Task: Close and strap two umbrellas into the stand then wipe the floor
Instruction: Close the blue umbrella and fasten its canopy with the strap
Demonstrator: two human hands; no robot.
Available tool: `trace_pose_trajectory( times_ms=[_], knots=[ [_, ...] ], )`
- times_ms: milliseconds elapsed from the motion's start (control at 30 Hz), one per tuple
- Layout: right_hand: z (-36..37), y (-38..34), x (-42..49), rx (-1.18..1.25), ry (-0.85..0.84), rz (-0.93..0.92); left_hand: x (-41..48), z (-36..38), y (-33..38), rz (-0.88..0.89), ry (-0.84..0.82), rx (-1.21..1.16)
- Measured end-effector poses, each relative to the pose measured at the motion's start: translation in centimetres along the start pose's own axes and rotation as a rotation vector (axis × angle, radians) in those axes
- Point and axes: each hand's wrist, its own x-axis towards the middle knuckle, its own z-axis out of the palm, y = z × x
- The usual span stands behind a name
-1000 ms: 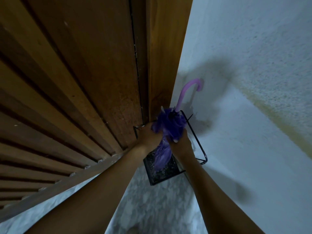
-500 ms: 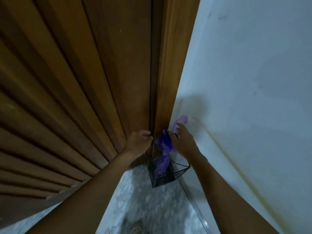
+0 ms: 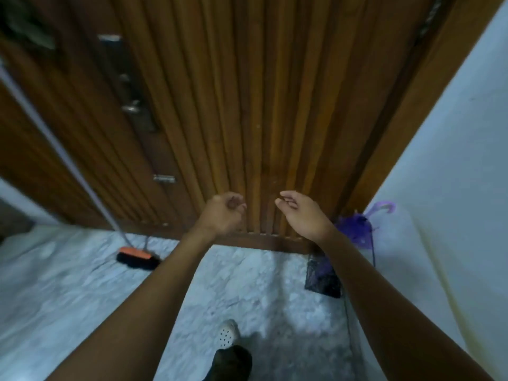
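Purple umbrella (image 3: 354,231) stands in the black stand (image 3: 322,280); my left hand (image 3: 222,213) is curled, empty, my right hand (image 3: 302,213) loosely spread.

Bare forearms (image 3: 143,298) lead to the left hand (image 3: 222,213) and right hand (image 3: 302,213); below them, a white perforated clog (image 3: 227,332) and dark trouser leg (image 3: 232,362).

We'd call this a home entryway: slatted wooden door (image 3: 261,105) with a metal handle (image 3: 131,108), marble floor (image 3: 68,298), a broom (image 3: 136,258) propped against the door, and a wire stand (image 3: 321,280) holding a purple umbrella (image 3: 354,229) in the corner by the white wall (image 3: 453,188).
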Motion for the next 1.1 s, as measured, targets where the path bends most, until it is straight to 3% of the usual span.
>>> trace_pose_trajectory(
  times_ms=[433,633,900,1100],
  knots=[
    [29.0,-21.1,-11.3,-0.257,-0.534,-0.507,-26.9,-24.8,-16.3,-0.443,0.53,0.182],
    [44.9,-29.7,-21.3,-0.348,-0.737,-0.711,-42.0,-34.3,-24.8,-0.682,0.72,0.133],
    [61.7,-36.6,-35.6,-0.364,-1.017,-0.924,-60.5,-40.8,-32.8,-0.917,1.061,-0.063],
    [71.5,-39.0,-43.2,-0.368,-1.253,-0.999,-69.1,-42.4,-37.9,-1.053,1.284,-0.24]
  ],
)
